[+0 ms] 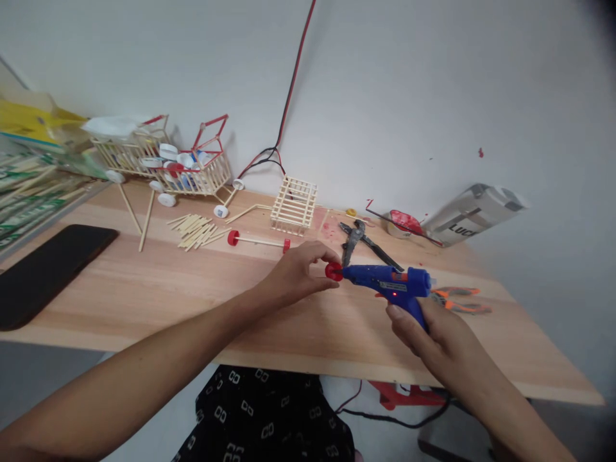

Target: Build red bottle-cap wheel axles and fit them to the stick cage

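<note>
My left hand (302,273) pinching a red bottle cap (333,271), my right hand (440,333) wrapped round a blue hot-glue gun (385,280), nozzle (347,274) at the cap

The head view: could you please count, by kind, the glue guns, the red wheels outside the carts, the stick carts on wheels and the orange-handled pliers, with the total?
Glue gun: 1, in the right hand
Red wheels: 3, one in the left hand, two on a thin stick
Stick carts: 2
Orange-handled pliers: 1
Total: 7
</note>
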`<state>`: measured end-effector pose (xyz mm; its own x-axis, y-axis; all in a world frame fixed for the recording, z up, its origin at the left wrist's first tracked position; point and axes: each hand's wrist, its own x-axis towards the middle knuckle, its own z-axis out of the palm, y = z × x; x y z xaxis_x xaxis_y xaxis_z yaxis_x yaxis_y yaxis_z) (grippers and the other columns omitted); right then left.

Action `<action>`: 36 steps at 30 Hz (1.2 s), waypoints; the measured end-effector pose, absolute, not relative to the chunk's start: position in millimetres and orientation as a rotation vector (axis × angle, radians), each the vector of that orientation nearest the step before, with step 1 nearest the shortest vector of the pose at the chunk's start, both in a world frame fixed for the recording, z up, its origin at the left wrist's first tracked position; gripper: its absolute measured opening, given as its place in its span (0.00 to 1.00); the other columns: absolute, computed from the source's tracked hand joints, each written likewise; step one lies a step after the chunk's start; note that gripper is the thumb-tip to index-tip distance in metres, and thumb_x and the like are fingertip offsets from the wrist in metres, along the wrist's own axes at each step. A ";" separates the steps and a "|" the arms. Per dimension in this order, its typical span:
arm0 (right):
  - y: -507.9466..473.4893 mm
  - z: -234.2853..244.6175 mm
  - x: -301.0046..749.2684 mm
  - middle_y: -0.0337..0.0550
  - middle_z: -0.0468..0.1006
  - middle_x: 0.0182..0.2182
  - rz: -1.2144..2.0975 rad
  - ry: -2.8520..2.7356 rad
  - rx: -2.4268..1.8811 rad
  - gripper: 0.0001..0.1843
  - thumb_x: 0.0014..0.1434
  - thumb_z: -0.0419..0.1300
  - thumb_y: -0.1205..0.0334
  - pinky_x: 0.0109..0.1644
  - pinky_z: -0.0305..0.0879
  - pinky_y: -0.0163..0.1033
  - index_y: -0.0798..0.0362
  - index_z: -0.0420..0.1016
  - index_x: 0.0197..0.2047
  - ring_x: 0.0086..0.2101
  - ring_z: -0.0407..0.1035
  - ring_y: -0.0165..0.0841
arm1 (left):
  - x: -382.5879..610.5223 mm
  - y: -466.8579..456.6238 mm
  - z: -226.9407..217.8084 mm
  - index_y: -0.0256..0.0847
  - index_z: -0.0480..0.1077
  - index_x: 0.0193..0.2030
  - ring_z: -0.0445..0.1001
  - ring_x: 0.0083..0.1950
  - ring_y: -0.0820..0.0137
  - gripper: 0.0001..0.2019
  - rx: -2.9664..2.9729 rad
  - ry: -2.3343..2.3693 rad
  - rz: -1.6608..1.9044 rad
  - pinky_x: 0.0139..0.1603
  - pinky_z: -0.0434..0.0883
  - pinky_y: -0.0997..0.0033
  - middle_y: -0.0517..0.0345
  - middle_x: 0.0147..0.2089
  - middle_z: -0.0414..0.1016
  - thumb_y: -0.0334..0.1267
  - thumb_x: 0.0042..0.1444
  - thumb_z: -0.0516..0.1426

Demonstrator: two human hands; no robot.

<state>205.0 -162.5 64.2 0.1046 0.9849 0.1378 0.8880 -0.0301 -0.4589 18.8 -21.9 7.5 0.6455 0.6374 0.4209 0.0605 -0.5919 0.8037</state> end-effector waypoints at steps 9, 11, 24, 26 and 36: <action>-162.3 66.2 204.9 0.38 0.66 0.15 0.267 -1.842 -1.945 0.24 0.60 0.48 0.40 0.21 0.57 0.35 0.48 0.59 0.22 0.18 0.61 0.31 | 18.8 -21.9 7.3 0.39 0.71 0.40 0.71 0.44 0.69 0.11 2.059 0.536 0.920 0.46 0.67 0.66 0.56 0.41 0.76 0.32 0.48 0.63; -162.4 66.8 204.6 0.38 0.66 0.15 0.252 -1.848 -1.948 0.24 0.60 0.48 0.40 0.21 0.57 0.35 0.48 0.58 0.21 0.18 0.61 0.31 | 19.1 -21.6 6.6 0.39 0.71 0.40 0.71 0.44 0.69 0.11 2.064 0.536 0.924 0.46 0.68 0.66 0.56 0.41 0.75 0.32 0.48 0.63; -164.8 64.9 205.9 0.39 0.68 0.18 0.225 -1.854 -1.931 0.24 0.61 0.48 0.41 0.22 0.58 0.36 0.48 0.59 0.22 0.20 0.62 0.32 | 19.6 -20.7 6.3 0.39 0.72 0.39 0.72 0.44 0.69 0.10 2.070 0.533 0.930 0.46 0.67 0.67 0.57 0.40 0.76 0.33 0.48 0.64; -164.4 65.3 205.2 0.39 0.68 0.18 0.227 -1.859 -1.932 0.24 0.61 0.48 0.40 0.22 0.58 0.36 0.48 0.59 0.22 0.19 0.62 0.32 | 19.6 -20.9 6.4 0.39 0.72 0.39 0.72 0.43 0.69 0.10 2.074 0.532 0.935 0.45 0.67 0.67 0.57 0.40 0.76 0.33 0.48 0.64; -162.7 67.3 203.7 0.39 0.67 0.17 0.202 -1.866 -1.934 0.26 0.60 0.47 0.36 0.22 0.58 0.36 0.48 0.59 0.21 0.19 0.62 0.32 | 19.3 -20.1 5.4 0.40 0.71 0.39 0.72 0.43 0.69 0.11 2.080 0.522 0.932 0.46 0.68 0.66 0.57 0.41 0.76 0.33 0.48 0.63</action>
<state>203.7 -162.7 67.3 0.0780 0.9773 0.1969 0.9126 0.0095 -0.4086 19.3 -20.1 5.4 0.6462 0.6232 0.4404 0.0495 -0.6102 0.7907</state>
